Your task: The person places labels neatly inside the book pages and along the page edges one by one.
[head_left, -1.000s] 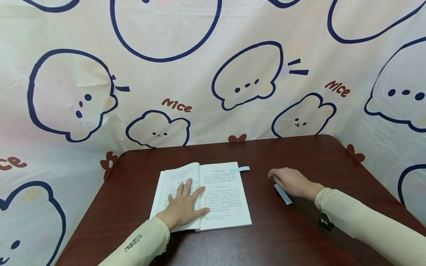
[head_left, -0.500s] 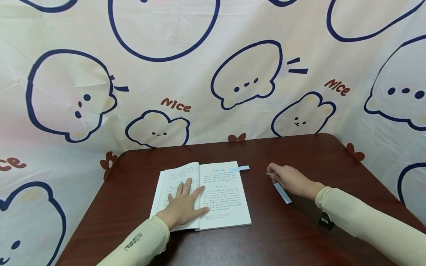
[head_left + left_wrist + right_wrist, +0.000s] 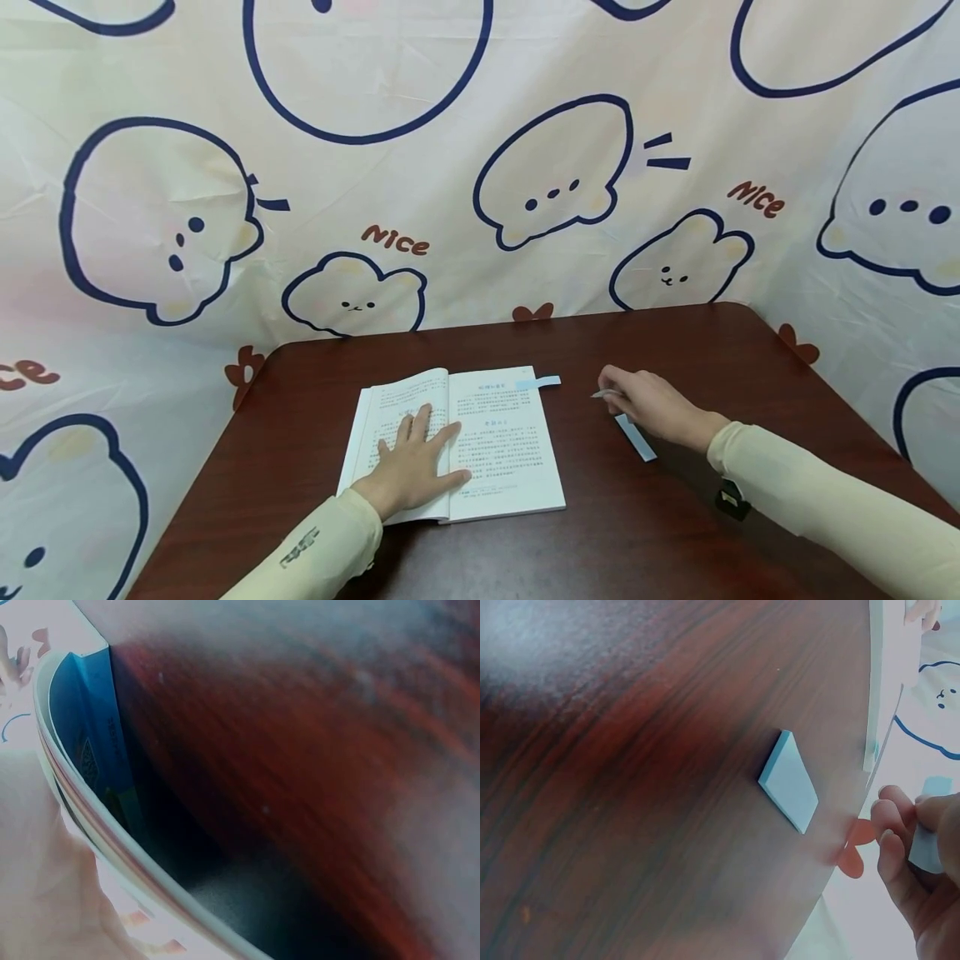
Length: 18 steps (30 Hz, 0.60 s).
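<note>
My left hand (image 3: 411, 473) lies with fingers spread across the open book (image 3: 510, 450), mostly on its left page with the thumb reaching onto the right one. In the left wrist view, the book's blue cover (image 3: 86, 720) shows under its curved page edges. Near the right page's top, a pale blue sticky note (image 3: 549, 381) juts past the edge. My right hand (image 3: 652, 407) pinches a similar sticky note (image 3: 927, 849) between thumb and fingers, its end poking out to the left. Just below that hand, a narrow light blue sticky note pad (image 3: 790, 784) lies on the table.
The dark reddish-brown wooden table (image 3: 480, 558) has rounded far corners. Behind it and along both sides hangs a pale cloth (image 3: 450, 192) with cartoon outlines. Beneath the right sleeve, a small dark device (image 3: 732, 500) shows at the wrist.
A sticky note has come into sight at my right fingertips, and that hand has shifted slightly left, off the pad. My left hand stays on the book.
</note>
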Available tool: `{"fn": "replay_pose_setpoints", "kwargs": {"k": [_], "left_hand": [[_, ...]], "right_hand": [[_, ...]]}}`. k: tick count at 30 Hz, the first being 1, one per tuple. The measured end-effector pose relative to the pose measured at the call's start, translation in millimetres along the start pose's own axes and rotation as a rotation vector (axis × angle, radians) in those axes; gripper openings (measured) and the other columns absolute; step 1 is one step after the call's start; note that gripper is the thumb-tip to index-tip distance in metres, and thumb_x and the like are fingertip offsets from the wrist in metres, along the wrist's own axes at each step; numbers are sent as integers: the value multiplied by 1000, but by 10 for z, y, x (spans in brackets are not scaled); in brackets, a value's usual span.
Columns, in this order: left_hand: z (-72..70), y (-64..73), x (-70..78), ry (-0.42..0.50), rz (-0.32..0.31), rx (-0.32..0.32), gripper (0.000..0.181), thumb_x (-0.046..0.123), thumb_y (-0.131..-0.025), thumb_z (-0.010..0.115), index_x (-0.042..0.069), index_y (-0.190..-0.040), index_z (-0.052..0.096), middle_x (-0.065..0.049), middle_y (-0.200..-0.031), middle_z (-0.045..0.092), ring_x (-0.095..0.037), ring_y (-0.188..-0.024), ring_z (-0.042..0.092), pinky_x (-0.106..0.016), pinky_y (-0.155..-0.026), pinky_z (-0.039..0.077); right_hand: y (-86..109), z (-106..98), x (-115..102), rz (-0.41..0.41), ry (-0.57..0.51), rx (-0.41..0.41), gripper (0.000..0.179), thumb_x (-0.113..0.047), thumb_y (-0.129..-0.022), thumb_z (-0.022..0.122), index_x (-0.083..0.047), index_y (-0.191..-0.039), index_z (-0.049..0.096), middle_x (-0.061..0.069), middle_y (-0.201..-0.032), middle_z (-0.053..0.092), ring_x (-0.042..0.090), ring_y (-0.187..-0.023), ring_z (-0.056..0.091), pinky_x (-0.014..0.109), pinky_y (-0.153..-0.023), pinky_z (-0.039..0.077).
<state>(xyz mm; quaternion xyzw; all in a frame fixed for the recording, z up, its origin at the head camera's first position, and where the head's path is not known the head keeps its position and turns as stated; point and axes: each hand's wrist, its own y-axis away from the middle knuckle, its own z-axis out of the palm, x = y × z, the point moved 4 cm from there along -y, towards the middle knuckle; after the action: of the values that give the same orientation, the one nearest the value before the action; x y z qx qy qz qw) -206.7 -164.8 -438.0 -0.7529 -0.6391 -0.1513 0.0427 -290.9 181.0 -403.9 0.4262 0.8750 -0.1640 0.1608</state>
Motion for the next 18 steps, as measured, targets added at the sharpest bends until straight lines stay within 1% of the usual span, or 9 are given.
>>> {"fn": "replay_pose_setpoints", "kwargs": {"k": [4,6,9,11,18], "left_hand": [[3,2,5,1,2,5,77,63,-88,64,26,-153,44,-23,-168,15,-56,-150,19,-87,-102,22],[4,3,4,-1,2,7,77,63,-88,64,26,-153,44,-23,-168,16,-56,-150,20,-87,-102,22],[5,4,2,1,0,6,77,63,-88,64,27,-153,44,-23,-168,15,-56,-150,20,-87,-102,22],[5,4,3,3,2,5,77,63,-88,64,27,-153,44,-23,-168,15,-56,-150,20,-87,-102,22],[2,6,3,10,7,6,77,63,-89,64,26,-154,44,-23,-168,15,-56,-150,19,-87,-102,22]], "right_hand": [[-10,-6,-20,-8,19,13,17,-5,-99,63,-18,-99,51,-2,-83,72,8,-75,68,22,-54,45],[-11,3,-16,-3,28,8,19,-5,-98,63,-19,-96,50,-2,-85,72,7,-71,64,21,-54,45],[-9,20,-3,8,38,-3,21,-8,-98,65,-20,-92,49,-2,-84,71,4,-63,55,21,-53,44],[-9,25,-1,9,49,-1,22,-9,-97,66,-21,-90,49,-3,-83,69,3,-62,50,21,-53,44],[-14,19,-20,-8,105,49,23,-13,-92,74,-23,-86,55,-12,-83,63,5,-73,53,21,-62,45]]}}
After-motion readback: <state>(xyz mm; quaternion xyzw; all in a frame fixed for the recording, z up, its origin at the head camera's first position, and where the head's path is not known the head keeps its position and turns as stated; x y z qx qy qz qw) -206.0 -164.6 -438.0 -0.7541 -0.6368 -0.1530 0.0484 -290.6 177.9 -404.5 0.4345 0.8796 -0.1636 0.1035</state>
